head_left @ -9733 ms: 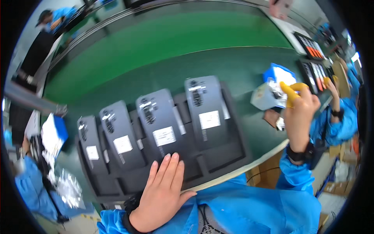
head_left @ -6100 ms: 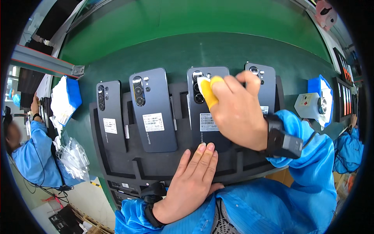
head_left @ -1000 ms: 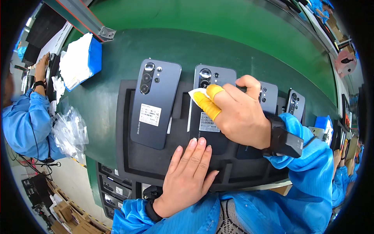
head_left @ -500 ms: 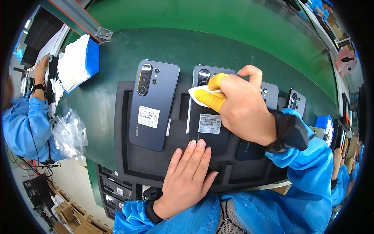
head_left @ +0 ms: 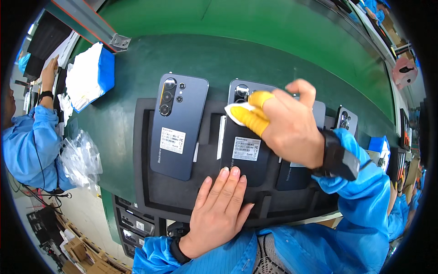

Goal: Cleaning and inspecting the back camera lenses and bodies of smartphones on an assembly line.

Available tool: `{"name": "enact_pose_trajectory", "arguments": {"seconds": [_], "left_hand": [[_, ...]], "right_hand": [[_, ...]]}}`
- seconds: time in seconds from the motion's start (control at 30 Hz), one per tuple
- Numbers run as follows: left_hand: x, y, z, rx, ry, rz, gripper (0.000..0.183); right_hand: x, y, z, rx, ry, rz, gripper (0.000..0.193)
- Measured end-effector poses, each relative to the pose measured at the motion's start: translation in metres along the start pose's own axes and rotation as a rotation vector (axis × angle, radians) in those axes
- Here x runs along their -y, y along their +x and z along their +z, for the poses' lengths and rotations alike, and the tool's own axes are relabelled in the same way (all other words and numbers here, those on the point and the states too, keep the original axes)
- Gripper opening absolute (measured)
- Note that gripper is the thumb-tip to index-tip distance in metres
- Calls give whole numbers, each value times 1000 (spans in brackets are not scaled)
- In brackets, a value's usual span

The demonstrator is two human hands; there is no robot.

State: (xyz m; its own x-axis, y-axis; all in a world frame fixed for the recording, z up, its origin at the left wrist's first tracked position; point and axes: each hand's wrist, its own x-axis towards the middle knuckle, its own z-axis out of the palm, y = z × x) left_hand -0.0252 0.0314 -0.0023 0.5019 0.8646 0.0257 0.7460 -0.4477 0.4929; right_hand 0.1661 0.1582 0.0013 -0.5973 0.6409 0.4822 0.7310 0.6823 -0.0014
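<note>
I saw the smartphone point(head_left: 253, 170) lying lengthwise beyond the flat left hand point(head_left: 214, 217); the right hand point(head_left: 292, 128), nearer its cameras point(head_left: 241, 90), pinched a wipe point(head_left: 233, 118).

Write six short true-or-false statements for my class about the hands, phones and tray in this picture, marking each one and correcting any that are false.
1. The right hand, with yellow finger covers, pinches a white wipe. True.
2. The left hand touches the lower end of a phone. True.
3. The left hand wears yellow finger covers too. False: it is bare-fingered.
4. That phone lies screen up. False: its back, with camera lenses, faces up.
5. A blue box of white sheets sits left of the black tray. True.
6. The tray bears only one phone. False: more than one lies on it.
</note>
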Motion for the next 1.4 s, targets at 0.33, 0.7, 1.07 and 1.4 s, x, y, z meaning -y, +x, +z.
{"name": "enact_pose_trajectory", "arguments": {"seconds": [0.33, 0.7, 1.07, 1.4], "left_hand": [[-4, 1, 0, -12, -5, -18, 59], [-1, 1, 1, -12, -7, -25, 59], [-3, 1, 1, -7, -5, -35, 59], [-2, 2, 0, 0, 32, -27, 59]], "right_hand": [[-6, 10, -8, 60, 96, 55, 26], [-6, 1, -27, 130, 120, 266, 40], [-39, 25, 1, -53, -181, 83, 16], [-32, 17, 3, -73, -208, 99, 9]]}}
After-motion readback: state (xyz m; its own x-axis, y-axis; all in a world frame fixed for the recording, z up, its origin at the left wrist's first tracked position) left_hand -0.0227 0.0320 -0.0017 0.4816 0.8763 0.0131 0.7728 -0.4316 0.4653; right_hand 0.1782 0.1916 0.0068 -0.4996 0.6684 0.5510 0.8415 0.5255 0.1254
